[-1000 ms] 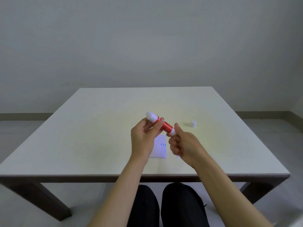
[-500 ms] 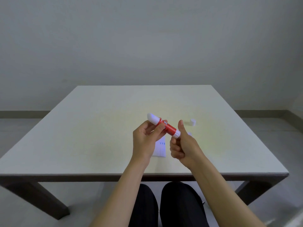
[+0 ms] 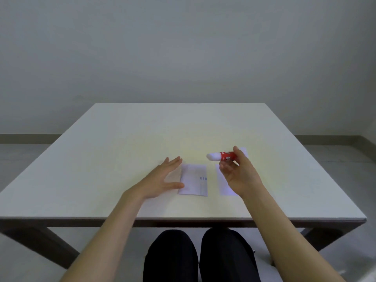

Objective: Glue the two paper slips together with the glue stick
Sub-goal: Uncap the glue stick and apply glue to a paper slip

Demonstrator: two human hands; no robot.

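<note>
My right hand [image 3: 238,174] holds the red glue stick [image 3: 222,156] above the table, its white end pointing left. A white paper slip [image 3: 194,179] with small blue marks lies flat near the middle of the table. My left hand [image 3: 162,179] hovers open just left of it, thumb tip at the slip's lower left edge. A second white paper slip [image 3: 223,184] lies to the right, mostly hidden under my right hand. Whether the white end of the stick is a cap or bare glue I cannot tell.
The pale table [image 3: 122,143] stands against a plain grey wall. A small white thing [image 3: 244,151], partly hidden, shows behind my right thumb. My dark-clothed knees [image 3: 199,255] are under the near edge.
My left hand has let go of the glue stick and dropped, open, beside the left slip. My right hand now holds the stick alone and has moved right.
</note>
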